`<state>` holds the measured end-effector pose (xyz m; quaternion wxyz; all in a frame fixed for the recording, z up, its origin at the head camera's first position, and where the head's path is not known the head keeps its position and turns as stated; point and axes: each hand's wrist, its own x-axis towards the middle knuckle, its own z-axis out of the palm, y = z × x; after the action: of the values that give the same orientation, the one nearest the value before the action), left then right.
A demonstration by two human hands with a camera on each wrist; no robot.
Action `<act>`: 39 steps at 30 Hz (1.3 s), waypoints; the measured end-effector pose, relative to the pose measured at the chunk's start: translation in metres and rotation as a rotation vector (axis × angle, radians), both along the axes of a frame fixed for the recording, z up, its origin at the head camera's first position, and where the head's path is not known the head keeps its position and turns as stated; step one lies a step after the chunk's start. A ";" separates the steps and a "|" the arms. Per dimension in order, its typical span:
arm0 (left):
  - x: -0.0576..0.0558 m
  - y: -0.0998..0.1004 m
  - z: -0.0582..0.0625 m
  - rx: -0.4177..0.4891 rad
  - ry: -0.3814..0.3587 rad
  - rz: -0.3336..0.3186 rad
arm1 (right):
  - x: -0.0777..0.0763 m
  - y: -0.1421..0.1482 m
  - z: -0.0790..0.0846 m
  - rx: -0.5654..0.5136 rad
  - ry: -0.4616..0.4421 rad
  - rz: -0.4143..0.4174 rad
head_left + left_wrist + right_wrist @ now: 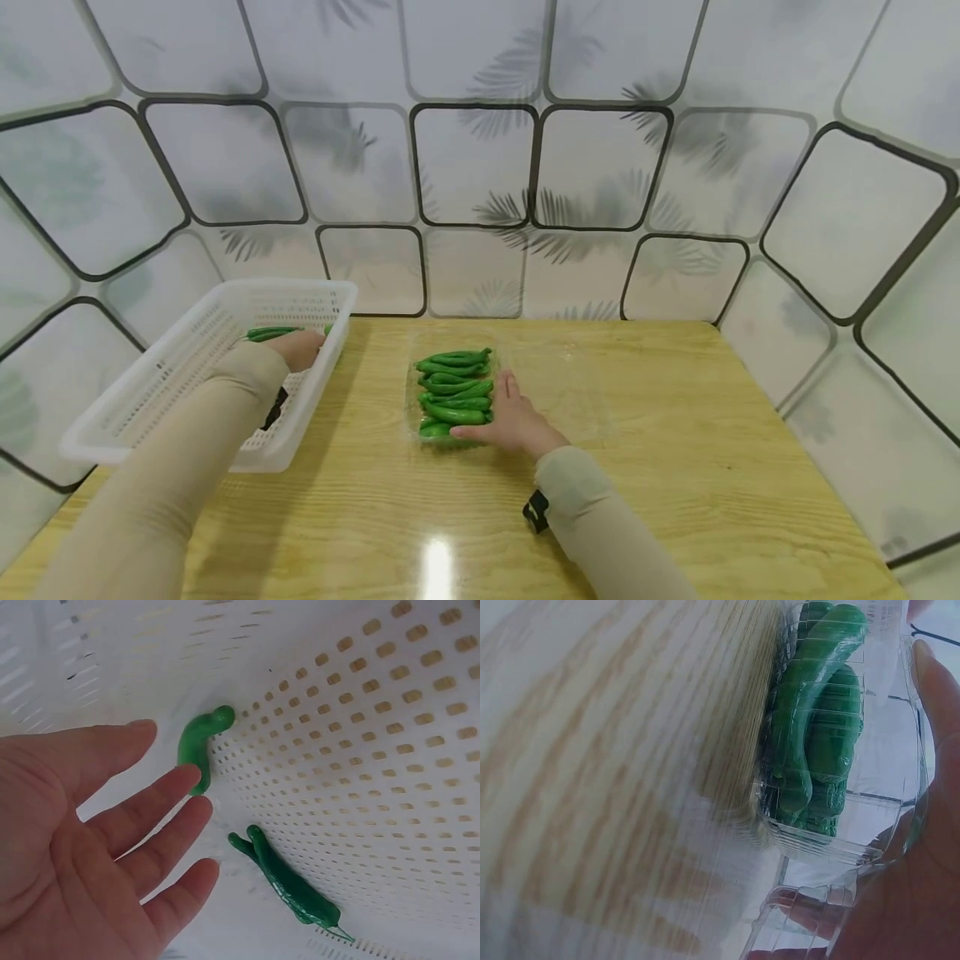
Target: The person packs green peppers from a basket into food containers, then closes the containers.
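My left hand (302,348) reaches down into a white perforated plastic basket (315,417). In the left wrist view its fingers are extended and apart, with a fingertip overlapping a curved light-green pepper (196,746); whether they touch, I cannot tell. Dark-green peppers (289,877) lie together on the basket floor beyond the fingers. Several green peppers (453,390) lie stacked in rows in a clear plastic box (411,408) on the table. Against the box's right side rests my right hand (513,421), thumb spread at the near corner and fingers straight along the rim.
The box's transparent lid (570,387) lies folded open to the right, hard to see against the wooden table (720,475). A patterned wall covering (480,167) stands behind the table. The basket's raised rim is at the left.
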<state>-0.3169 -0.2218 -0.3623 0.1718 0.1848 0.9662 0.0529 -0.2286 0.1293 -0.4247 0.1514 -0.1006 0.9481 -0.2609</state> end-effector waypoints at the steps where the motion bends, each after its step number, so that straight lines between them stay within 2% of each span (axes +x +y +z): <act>1: 0.000 -0.001 -0.002 -0.006 -0.014 -0.004 | 0.000 0.000 0.000 0.003 -0.002 0.001; 5: -0.002 -0.005 -0.008 -0.036 -0.058 -0.005 | -0.001 0.000 -0.001 0.011 -0.006 0.005; 9: -0.004 -0.009 -0.016 -0.075 -0.102 0.038 | -0.001 -0.001 -0.001 0.005 -0.004 0.007; 17: -0.006 -0.013 -0.024 -0.096 -0.131 0.060 | 0.001 0.000 0.000 -0.004 -0.006 0.010; 20: -0.004 -0.012 -0.023 -0.085 -0.140 0.057 | 0.001 0.000 0.000 -0.005 -0.003 0.013; 24: 0.001 -0.008 -0.016 -0.083 -0.136 0.053 | 0.002 -0.001 0.000 -0.007 -0.005 0.012; 30: 0.004 -0.008 -0.014 -0.130 -0.119 0.038 | 0.003 -0.003 0.000 -0.017 -0.012 0.019; 36: 0.007 -0.010 -0.014 -0.066 -0.143 0.156 | 0.004 -0.003 0.000 -0.014 -0.011 0.017; 39: 0.003 -0.011 -0.017 -0.057 -0.150 0.153 | 0.004 -0.003 0.001 -0.008 -0.008 0.016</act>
<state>-0.3143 -0.2324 -0.3791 0.2443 0.1011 0.9630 0.0521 -0.2250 0.1259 -0.4240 0.1568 -0.1078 0.9457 -0.2637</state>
